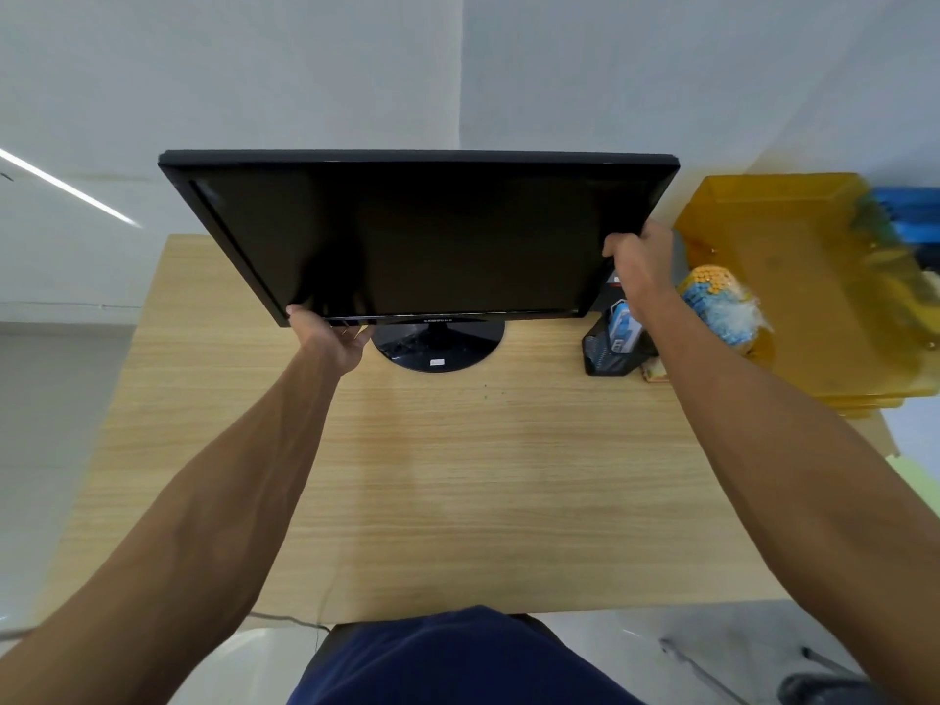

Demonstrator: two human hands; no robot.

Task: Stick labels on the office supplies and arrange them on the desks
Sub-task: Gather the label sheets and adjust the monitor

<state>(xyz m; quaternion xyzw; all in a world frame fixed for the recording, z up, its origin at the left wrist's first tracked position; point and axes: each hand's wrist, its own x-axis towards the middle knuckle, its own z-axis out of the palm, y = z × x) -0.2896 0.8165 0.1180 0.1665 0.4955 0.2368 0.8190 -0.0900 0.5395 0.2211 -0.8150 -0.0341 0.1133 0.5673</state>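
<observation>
The left grip (330, 338) is closed round the lower left corner of the black monitor (417, 236), thumb on the front bezel and fingers curled under the bottom edge. The right grip (641, 262) clasps the monitor's right edge, fingers wrapped over the bezel, so the dark screen spans the gap between the two grips, its face tipped down toward the person. Just beside the left grip, toward the right one, the monitor's round base (442, 348) appears to rest on the wooden counter (458, 475) and carries a small white label (437, 362). Below the right grip and partly hidden by its forearm stands a black mesh holder (610, 353) with a blue-and-white item inside. Just outside the right grip lies a clear bag (717, 302) of blue and yellow pieces — what they are I cannot tell — and beyond it a stack of yellow trays (814, 277).
</observation>
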